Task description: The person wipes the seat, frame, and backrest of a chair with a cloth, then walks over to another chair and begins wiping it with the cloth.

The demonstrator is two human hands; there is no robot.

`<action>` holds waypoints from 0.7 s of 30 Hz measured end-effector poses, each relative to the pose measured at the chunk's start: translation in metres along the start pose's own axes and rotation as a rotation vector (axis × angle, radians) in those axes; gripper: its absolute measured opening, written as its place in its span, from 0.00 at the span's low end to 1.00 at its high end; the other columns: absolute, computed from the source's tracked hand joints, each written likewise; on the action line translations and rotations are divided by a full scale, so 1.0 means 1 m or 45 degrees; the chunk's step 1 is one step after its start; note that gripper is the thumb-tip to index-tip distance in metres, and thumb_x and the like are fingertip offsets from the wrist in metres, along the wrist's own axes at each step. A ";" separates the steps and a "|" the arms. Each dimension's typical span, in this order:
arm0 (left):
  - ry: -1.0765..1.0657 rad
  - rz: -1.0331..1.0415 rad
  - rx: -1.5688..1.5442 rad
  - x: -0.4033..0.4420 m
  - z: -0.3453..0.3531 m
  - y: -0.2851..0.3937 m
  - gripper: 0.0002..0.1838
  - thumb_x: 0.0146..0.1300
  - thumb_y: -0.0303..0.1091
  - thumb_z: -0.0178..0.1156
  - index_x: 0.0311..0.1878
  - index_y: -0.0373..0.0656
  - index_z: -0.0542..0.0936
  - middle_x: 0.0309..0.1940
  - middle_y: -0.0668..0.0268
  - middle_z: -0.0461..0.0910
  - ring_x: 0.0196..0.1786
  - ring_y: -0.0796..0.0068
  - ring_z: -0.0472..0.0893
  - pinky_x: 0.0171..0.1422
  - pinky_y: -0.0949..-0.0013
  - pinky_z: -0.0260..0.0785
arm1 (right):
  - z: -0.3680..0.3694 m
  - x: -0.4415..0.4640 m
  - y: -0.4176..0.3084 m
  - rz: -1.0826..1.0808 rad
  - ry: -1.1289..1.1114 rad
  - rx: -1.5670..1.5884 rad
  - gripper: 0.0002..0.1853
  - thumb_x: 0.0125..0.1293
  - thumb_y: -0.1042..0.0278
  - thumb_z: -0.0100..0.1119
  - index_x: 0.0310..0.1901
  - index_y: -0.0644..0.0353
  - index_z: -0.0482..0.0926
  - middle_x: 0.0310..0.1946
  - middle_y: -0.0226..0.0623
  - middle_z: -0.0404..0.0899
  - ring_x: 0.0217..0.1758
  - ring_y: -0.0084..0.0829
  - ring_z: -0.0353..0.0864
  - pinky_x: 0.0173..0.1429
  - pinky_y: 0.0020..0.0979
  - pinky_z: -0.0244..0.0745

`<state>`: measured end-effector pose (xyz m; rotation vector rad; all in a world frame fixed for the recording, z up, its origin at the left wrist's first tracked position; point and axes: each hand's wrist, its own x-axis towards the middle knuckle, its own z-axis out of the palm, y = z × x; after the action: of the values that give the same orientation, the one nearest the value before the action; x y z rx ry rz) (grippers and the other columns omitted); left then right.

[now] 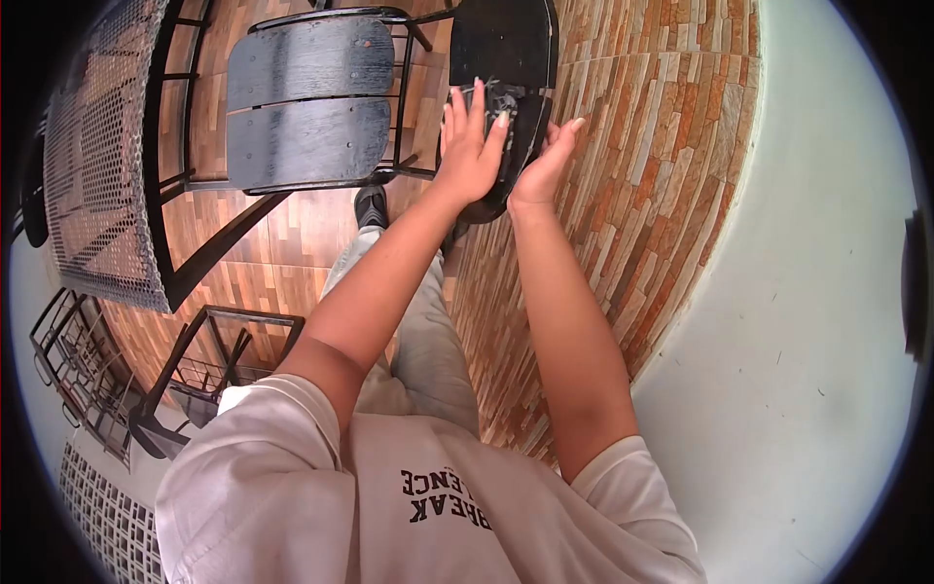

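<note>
The dark two-part backrest (501, 44) of a black metal-framed chair stands beside the wall. Over its lower part, my left hand (472, 156) lies with fingers spread, pressing on a crumpled dark cloth-like piece (504, 100) with pale marks. Much of that piece is under my fingers, so its kind is unclear. My right hand (545, 173) grips the backrest's outer edge on the wall side, with some fingers hidden behind it. To the left is the chair's worn, dark slatted seat (309, 146), with a gap between its two boards.
A wall clad in narrow stone-look tiles (647, 146) runs close by my right arm, with a pale wall surface (778, 321) above. At left are a black perforated panel (107, 175), a metal frame (255, 316) and a rack (83, 365). My shoe (370, 207) is beside the chair.
</note>
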<state>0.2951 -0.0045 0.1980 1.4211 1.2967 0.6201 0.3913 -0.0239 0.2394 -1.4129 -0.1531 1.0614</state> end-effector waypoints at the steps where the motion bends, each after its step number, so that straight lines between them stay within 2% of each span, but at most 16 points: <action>1: 0.023 0.011 -0.003 -0.009 0.005 -0.011 0.39 0.82 0.59 0.42 0.87 0.52 0.47 0.85 0.36 0.36 0.85 0.27 0.40 0.86 0.36 0.33 | 0.005 -0.005 -0.004 -0.056 0.087 -0.140 0.37 0.84 0.37 0.38 0.61 0.70 0.77 0.55 0.40 0.84 0.59 0.30 0.81 0.68 0.33 0.71; 3: 0.072 -0.248 0.054 -0.033 0.007 -0.031 0.40 0.82 0.58 0.42 0.87 0.51 0.47 0.85 0.36 0.37 0.85 0.26 0.40 0.86 0.36 0.32 | 0.019 -0.010 -0.009 -0.177 0.264 -0.403 0.38 0.83 0.35 0.39 0.60 0.71 0.78 0.56 0.40 0.84 0.59 0.31 0.81 0.69 0.33 0.71; 4: 0.089 -0.238 0.058 -0.048 0.006 -0.028 0.40 0.82 0.58 0.42 0.87 0.51 0.47 0.85 0.36 0.37 0.85 0.26 0.40 0.86 0.36 0.32 | 0.019 -0.008 -0.006 -0.184 0.248 -0.394 0.38 0.83 0.35 0.39 0.60 0.71 0.78 0.56 0.40 0.84 0.59 0.31 0.81 0.69 0.33 0.71; 7: 0.062 -0.260 0.046 -0.084 0.005 -0.011 0.39 0.82 0.59 0.42 0.87 0.51 0.47 0.85 0.36 0.38 0.85 0.26 0.39 0.86 0.35 0.32 | 0.007 0.001 0.011 -0.266 0.275 -0.445 0.31 0.84 0.44 0.41 0.54 0.67 0.83 0.53 0.40 0.85 0.56 0.30 0.82 0.63 0.30 0.74; 8: 0.038 -0.192 0.040 -0.087 0.005 -0.001 0.39 0.82 0.59 0.41 0.87 0.51 0.48 0.85 0.37 0.38 0.85 0.27 0.39 0.86 0.36 0.31 | 0.002 0.005 0.014 -0.272 0.270 -0.442 0.31 0.84 0.44 0.41 0.54 0.67 0.83 0.53 0.40 0.85 0.56 0.30 0.82 0.63 0.30 0.74; 10: -0.018 -0.068 0.018 -0.091 0.004 0.020 0.39 0.82 0.59 0.41 0.87 0.53 0.48 0.86 0.38 0.38 0.86 0.28 0.39 0.87 0.37 0.31 | -0.011 0.005 0.016 -0.192 0.151 -0.314 0.26 0.83 0.50 0.43 0.53 0.67 0.83 0.53 0.40 0.85 0.56 0.30 0.82 0.63 0.31 0.74; 11: -0.015 -0.073 0.008 -0.082 0.003 0.024 0.39 0.82 0.59 0.41 0.87 0.53 0.48 0.86 0.38 0.38 0.86 0.28 0.39 0.87 0.37 0.31 | -0.016 0.004 0.016 -0.149 0.090 -0.256 0.24 0.82 0.54 0.43 0.52 0.67 0.83 0.52 0.40 0.84 0.56 0.31 0.83 0.63 0.31 0.75; 13: -0.060 0.093 0.043 -0.041 0.000 0.023 0.39 0.81 0.61 0.40 0.87 0.55 0.49 0.86 0.42 0.38 0.87 0.32 0.38 0.87 0.39 0.32 | -0.016 0.006 0.015 -0.105 0.085 -0.213 0.24 0.82 0.54 0.43 0.54 0.67 0.82 0.53 0.39 0.84 0.55 0.31 0.83 0.63 0.32 0.75; 15: -0.054 0.079 0.042 0.002 0.000 0.018 0.39 0.81 0.62 0.40 0.88 0.56 0.49 0.87 0.43 0.38 0.87 0.33 0.39 0.87 0.40 0.32 | -0.014 0.006 0.020 -0.006 0.089 -0.101 0.23 0.81 0.55 0.44 0.58 0.65 0.81 0.55 0.38 0.84 0.55 0.30 0.84 0.63 0.33 0.77; 17: -0.042 0.053 0.055 0.018 -0.005 0.003 0.40 0.81 0.63 0.41 0.88 0.57 0.48 0.87 0.44 0.39 0.87 0.35 0.39 0.88 0.41 0.33 | -0.016 0.004 0.024 0.002 0.112 -0.110 0.22 0.81 0.55 0.44 0.56 0.65 0.82 0.53 0.37 0.85 0.54 0.31 0.84 0.62 0.32 0.77; 20: 0.015 -0.173 0.071 0.024 -0.005 -0.033 0.41 0.80 0.64 0.41 0.88 0.57 0.46 0.87 0.42 0.38 0.87 0.36 0.39 0.88 0.41 0.33 | -0.010 0.009 0.022 -0.020 0.154 -0.106 0.22 0.81 0.55 0.44 0.52 0.64 0.84 0.49 0.37 0.86 0.52 0.31 0.85 0.61 0.32 0.78; 21: 0.025 -0.170 0.076 0.020 -0.004 -0.045 0.41 0.80 0.64 0.41 0.88 0.57 0.46 0.87 0.42 0.38 0.87 0.36 0.39 0.88 0.41 0.33 | -0.008 0.009 0.020 -0.036 0.174 -0.190 0.23 0.81 0.56 0.44 0.51 0.65 0.85 0.48 0.37 0.86 0.50 0.32 0.85 0.60 0.32 0.79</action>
<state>0.2802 0.0084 0.1527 1.3667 1.4230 0.5107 0.3915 -0.0273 0.2164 -1.6083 -0.1549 0.9422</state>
